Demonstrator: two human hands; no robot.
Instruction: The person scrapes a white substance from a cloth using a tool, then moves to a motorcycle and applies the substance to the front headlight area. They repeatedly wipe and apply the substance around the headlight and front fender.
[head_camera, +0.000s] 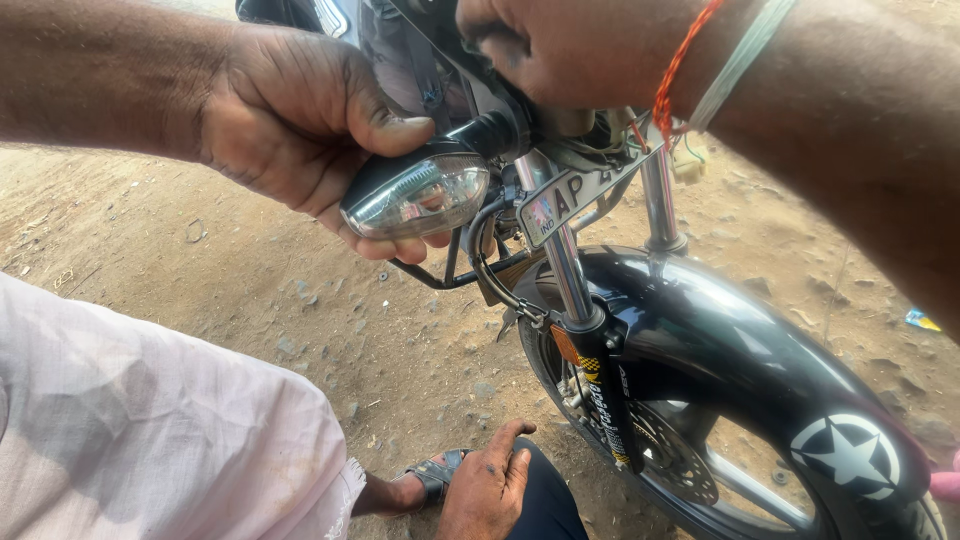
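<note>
My left hand (300, 125) is wrapped around a motorcycle's turn-signal lamp (415, 190), a black pod with a clear lens, thumb on top and fingers below. My right hand (560, 50) is closed at the top of the frame over the black headlight housing, just above the lamp's stalk (490, 130); what it grips is hidden. Orange and pale threads circle that wrist. Below are the number plate (575, 195), chrome fork tubes (565, 260) and the black front mudguard (720, 340) with a white star.
Another person's hand (490, 485) rests on a dark trouser knee at the bottom, beside a sandalled foot (430, 475). My pale pink garment (150, 430) fills the lower left. The front wheel with brake disc (680, 470) stands on bare stony dirt (250, 290).
</note>
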